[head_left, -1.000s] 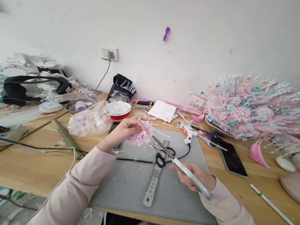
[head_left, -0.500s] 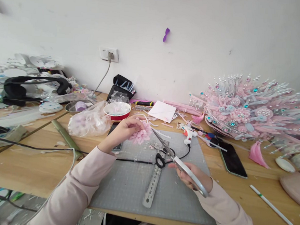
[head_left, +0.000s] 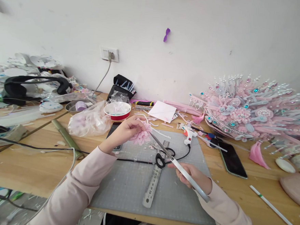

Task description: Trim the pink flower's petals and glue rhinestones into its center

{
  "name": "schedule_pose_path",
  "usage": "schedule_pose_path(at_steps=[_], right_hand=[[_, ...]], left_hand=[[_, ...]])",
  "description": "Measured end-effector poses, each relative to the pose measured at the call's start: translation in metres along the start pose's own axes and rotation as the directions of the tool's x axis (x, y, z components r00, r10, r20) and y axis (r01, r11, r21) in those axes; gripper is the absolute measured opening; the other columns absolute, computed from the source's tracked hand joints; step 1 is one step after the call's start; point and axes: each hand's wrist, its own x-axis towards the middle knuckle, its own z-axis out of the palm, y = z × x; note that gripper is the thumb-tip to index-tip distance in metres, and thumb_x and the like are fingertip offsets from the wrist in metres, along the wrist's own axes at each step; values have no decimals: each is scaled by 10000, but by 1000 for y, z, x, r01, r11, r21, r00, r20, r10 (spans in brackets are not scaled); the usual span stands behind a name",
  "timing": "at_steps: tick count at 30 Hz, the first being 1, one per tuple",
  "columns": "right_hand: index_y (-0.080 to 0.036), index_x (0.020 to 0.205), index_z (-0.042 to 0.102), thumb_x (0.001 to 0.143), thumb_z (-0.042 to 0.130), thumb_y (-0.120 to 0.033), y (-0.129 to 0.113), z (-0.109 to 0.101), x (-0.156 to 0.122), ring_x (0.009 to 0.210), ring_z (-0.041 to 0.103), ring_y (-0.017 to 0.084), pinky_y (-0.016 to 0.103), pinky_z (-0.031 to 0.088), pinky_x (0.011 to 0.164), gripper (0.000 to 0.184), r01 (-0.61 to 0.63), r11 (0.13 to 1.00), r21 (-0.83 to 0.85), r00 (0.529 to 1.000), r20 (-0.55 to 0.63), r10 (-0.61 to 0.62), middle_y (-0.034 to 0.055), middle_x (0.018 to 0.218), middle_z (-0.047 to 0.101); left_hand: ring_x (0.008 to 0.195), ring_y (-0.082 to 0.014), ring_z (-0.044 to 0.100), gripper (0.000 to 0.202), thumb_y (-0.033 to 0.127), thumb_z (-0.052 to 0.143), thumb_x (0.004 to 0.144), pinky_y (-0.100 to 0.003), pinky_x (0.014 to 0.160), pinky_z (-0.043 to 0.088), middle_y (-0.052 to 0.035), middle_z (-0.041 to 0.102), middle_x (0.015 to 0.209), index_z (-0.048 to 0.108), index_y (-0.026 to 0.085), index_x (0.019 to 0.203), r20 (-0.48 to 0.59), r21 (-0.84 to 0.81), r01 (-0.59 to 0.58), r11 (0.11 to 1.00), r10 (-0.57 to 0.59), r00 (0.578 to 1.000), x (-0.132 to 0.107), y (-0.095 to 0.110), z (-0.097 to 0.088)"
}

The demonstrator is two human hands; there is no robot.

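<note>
A pink layered fabric flower (head_left: 141,136) is pinched in the closed fingers of my left hand (head_left: 131,128), above the far edge of the grey cutting mat (head_left: 124,189). My right hand (head_left: 193,176) is wrapped round large grey-handled scissors (head_left: 178,164). Their long blades point up and left, with the tip at the flower's right edge. Below the blades, small black-handled scissors (head_left: 160,160) lie across a steel ruler (head_left: 150,191) on the mat.
A glue gun (head_left: 188,135) lies at the mat's far right, its black cord crossing the mat. Beyond are a red-and-white bowl (head_left: 117,114), a plastic bag (head_left: 90,120) and a white card (head_left: 162,111). At right stand a phone (head_left: 232,159) and a beaded pink headdress (head_left: 242,108).
The large scissors have turned slightly in my right hand, and their tip has shifted a little left and down against the flower. My left hand is almost still.
</note>
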Motion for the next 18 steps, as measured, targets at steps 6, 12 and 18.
schedule_pose_path(at_steps=[6,12,18], right_hand=[[-136,1048,571,584,683,-438,11,-6,5,405,240,28,185,160,367,565,-30,998,50,1000,-3,30,-91,554,351],[-143,986,591,598,662,-475,10,-6,4,417,207,35,182,157,366,516,-5,992,127,999,43,0,-74,577,356],[-126,942,588,408,774,-527,-11,4,-5,516,319,42,166,250,430,693,120,967,226,991,31,-131,-46,664,412]], left_hand=[[1048,-229,516,138,256,557,739,-366,934,351,-94,568,1082,651,174,679,-79,49,47,998,-43,996,1,-2,-1],[1033,-228,521,143,277,568,735,-359,930,353,-83,581,1058,653,186,666,-123,5,53,999,-52,991,1,-3,-1],[1058,-229,504,152,263,567,744,-358,944,335,-98,557,1091,650,165,662,-62,-28,32,999,-34,998,-1,5,0]])
